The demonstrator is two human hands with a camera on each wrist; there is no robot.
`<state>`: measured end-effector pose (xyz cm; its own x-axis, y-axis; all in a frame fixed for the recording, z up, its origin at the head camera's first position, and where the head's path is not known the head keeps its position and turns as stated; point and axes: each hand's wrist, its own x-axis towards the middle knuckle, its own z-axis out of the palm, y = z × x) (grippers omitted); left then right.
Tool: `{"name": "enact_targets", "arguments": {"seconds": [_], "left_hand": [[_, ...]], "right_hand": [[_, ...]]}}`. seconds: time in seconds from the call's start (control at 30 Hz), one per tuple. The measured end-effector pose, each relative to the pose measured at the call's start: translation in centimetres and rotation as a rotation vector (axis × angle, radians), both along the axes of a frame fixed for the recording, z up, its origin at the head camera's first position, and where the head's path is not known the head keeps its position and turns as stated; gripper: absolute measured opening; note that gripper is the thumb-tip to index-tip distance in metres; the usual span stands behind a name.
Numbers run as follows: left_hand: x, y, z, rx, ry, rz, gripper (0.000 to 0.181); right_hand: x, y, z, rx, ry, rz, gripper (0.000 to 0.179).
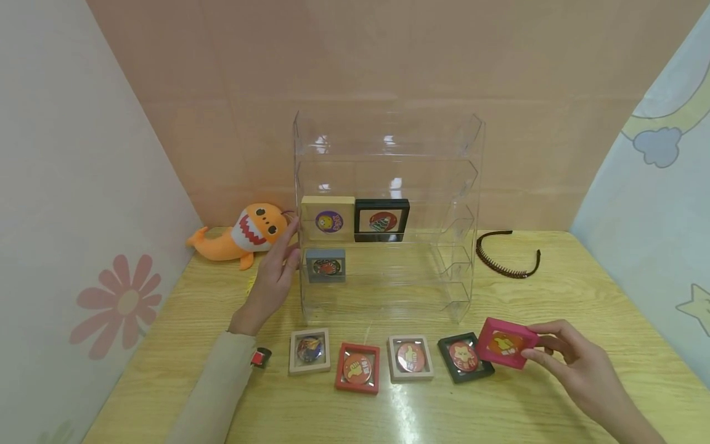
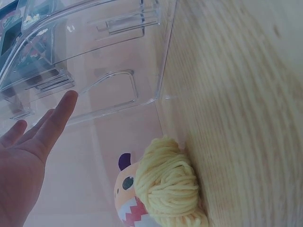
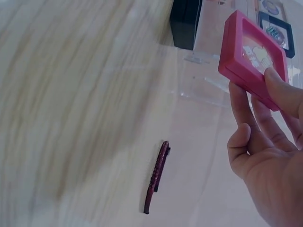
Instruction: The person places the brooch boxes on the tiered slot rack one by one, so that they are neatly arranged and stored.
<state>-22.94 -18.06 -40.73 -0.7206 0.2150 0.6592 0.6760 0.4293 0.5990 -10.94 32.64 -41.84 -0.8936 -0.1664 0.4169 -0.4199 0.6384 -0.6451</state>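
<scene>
Toward the front right corner of the bench (image 1: 310, 413), the right hand (image 1: 577, 361) pinches a pink frame (image 1: 507, 344) by its right side. The thumb is on its front. The frame is up off the wood, and a round red picture shows inside it.

By the left side of a clear rack (image 1: 383, 154), the left hand (image 1: 272, 271) has its fingers out straight and holds nothing. I can't tell if the fingertips touch the rack.

The rack stands in the middle, nearer the back edge. A yellow frame (image 1: 328, 219) and a black frame (image 1: 381, 221) sit side by side on one shelf. A gray frame (image 1: 326, 266) sits one shelf down, at the left end.

Toward the front edge, four frames lie in a row: a white frame (image 1: 309, 350), a red frame (image 1: 357, 368), a cream frame (image 1: 410, 357) and a crooked dark frame (image 1: 465, 357).

Near the back left corner are an orange shark toy (image 1: 244, 237) and some yellow yarn (image 2: 165, 184). A hairband (image 1: 493, 267) lies near the back right corner.
</scene>
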Motion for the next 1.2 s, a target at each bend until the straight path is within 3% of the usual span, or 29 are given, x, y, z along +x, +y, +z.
{"name": "enact_targets", "arguments": {"seconds": [0.57,1.2], "left_hand": [[0.0,0.1,0.0,0.004,0.013,-0.001,0.061],[0.1,0.6,0.3,0.017,0.022,0.025,0.057]], "right_hand": [[-0.7,-4.3,1.5,-0.038,0.063,0.015,0.047],[-3.4,-9.1,2.3,-0.011,0.149,0.117,0.048]]}}
